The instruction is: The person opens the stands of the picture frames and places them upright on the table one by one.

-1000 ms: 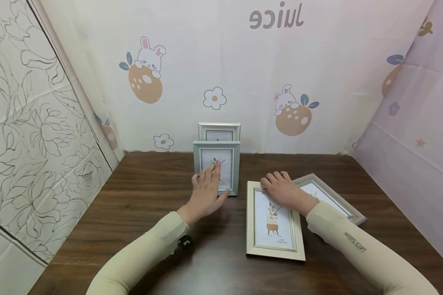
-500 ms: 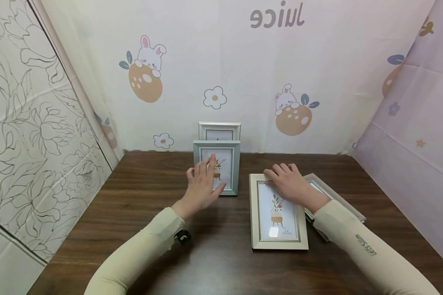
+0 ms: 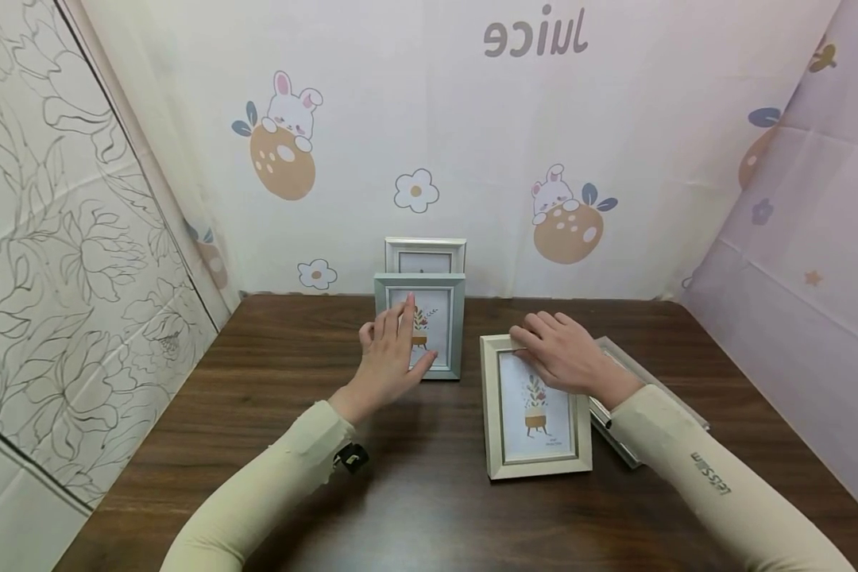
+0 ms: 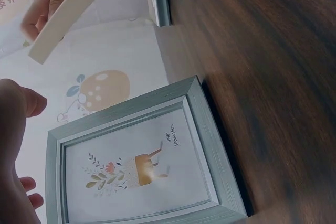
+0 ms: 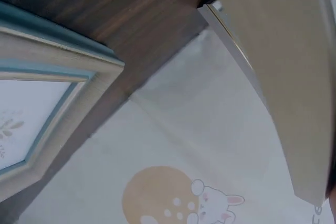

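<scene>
My right hand grips the upper edge of a cream picture frame, which leans back with its plant picture facing me. Its side shows edge-on as a pale strip in the left wrist view. A green picture frame stands upright at the back. My left hand, fingers extended, is before that frame's left part; the left wrist view shows the thumb apart from its picture. Behind the green frame a white picture frame rises against the wall, mostly hidden.
Beyond my right forearm a greyish picture frame lies on the wooden table, partly covered by the sleeve. Printed cloth hangs behind the table and along its right side. A black device is at my left wrist.
The cream frame has been raised off the table and tipped more upright by my right hand. My left hand has drawn slightly left and back from the green frame, which has not moved.
</scene>
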